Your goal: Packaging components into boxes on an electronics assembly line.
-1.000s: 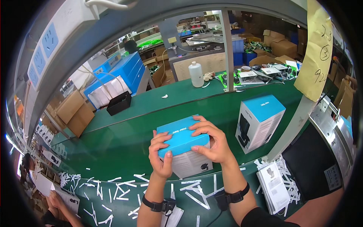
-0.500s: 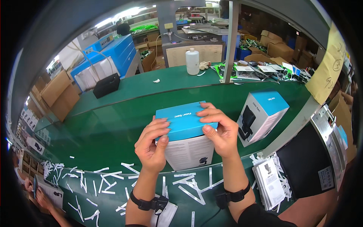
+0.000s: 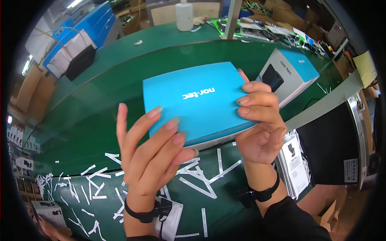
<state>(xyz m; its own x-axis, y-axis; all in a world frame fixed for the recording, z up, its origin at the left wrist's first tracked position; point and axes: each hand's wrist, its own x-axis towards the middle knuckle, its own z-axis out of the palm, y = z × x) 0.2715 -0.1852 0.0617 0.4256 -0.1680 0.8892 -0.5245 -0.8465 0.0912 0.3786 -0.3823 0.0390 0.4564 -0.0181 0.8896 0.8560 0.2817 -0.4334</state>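
Note:
A box (image 3: 193,102) with a blue top stands before me on the green surface or just above it; I cannot tell which. The fingertips of my left hand (image 3: 150,160) touch its near left part, with the fingers stretched and spread. Around its right edge curl the fingers of my right hand (image 3: 259,120), several tips resting on the top and one showing behind the far right corner. Only a narrow strip of the box's pale near side shows. Right of my right hand is a second box (image 3: 291,76), blue on top and white-grey on the sides, with a picture of a black device.
White paper strips (image 3: 197,178) lie scattered on the near green surface. A stack of printed leaflets (image 3: 295,164) sits at the right beside a black panel (image 3: 327,140). At the back stand a white bottle (image 3: 184,16) and a metal post (image 3: 232,20). Another person's hand (image 3: 50,229) shows lower left.
The view has tipped downward and the box looks larger, showing more of its top. My left hand has loosened and spread its fingers; my right hand has shifted to the box's right edge.

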